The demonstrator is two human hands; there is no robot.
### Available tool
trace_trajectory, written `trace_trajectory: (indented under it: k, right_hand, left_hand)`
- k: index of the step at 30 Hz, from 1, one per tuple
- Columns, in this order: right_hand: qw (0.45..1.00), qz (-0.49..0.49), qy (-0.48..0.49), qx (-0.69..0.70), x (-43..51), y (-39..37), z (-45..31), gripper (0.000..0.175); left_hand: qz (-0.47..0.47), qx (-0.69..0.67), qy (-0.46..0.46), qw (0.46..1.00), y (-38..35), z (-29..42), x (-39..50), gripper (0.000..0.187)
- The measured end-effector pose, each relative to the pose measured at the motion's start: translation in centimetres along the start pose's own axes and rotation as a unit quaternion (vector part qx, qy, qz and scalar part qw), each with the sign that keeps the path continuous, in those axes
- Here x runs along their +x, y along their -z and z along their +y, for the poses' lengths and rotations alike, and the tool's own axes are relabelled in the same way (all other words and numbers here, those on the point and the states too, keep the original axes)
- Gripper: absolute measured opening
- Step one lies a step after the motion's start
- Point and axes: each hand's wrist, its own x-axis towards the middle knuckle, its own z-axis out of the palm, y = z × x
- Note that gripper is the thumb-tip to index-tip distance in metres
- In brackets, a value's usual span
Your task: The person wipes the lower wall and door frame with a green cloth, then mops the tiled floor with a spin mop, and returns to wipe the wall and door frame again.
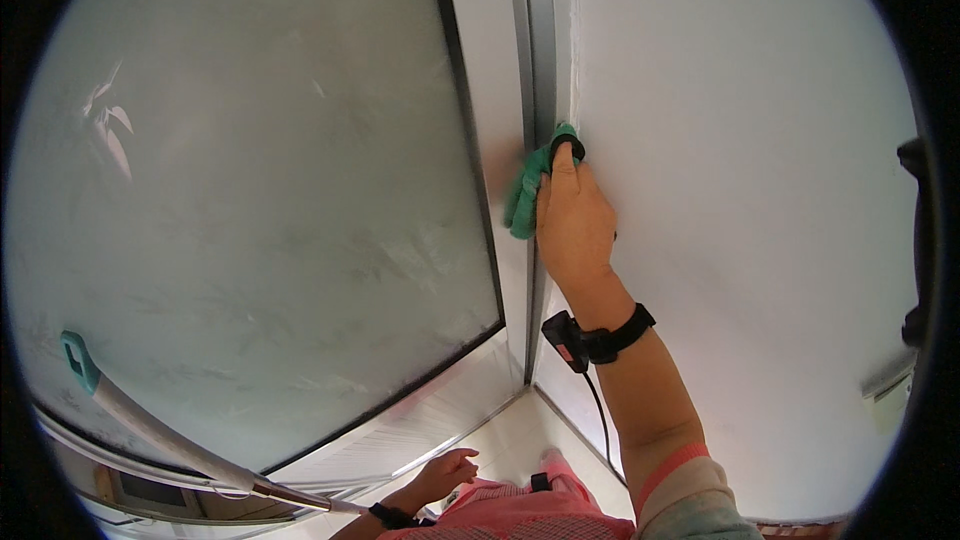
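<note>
My right hand (pixel 576 229) grips a bunched green cloth (pixel 523 202), held against the grey metal strip (pixel 537 67) where a white door frame meets the white wall. A black loop (pixel 567 147) sits around the fingers at the cloth's top. My left hand (pixel 448 474) hangs low in front of my body, its fingers loosely curled, with nothing visible in it. A pole with a pale grip and a teal end (pixel 80 361) slants past on the left; its metal part (pixel 292 493) runs toward my left forearm, and whether it touches the arm is hidden.
A frosted glass panel (pixel 285 165) with dark edging fills the left side. The white wall (pixel 750 165) rises on the right. A black wrist device (pixel 568 341) on my right arm trails a cable (pixel 602 409). Pale floor (pixel 517 424) shows below the corner.
</note>
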Motion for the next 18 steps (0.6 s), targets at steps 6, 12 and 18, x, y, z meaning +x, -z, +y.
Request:
trace_trajectory:
  k: [6,12,18]
  right_hand:
    - [0.997,0.072,0.037,0.008,4.3,0.8,0.1,0.035]
    - [0.997,-0.069,-0.047,0.004,0.6,0.9,-0.4,0.039]
    - [0.997,0.076,0.024,0.006,7.3,1.8,-0.8,0.037]
  left_hand:
    - [0.037,-0.029,0.023,0.999,0.6,0.9,0.9,0.036]
    - [0.024,-0.033,-0.011,0.999,1.4,1.4,1.9,0.037]
    - [0.021,-0.040,0.021,0.999,1.6,2.4,2.7,0.038]
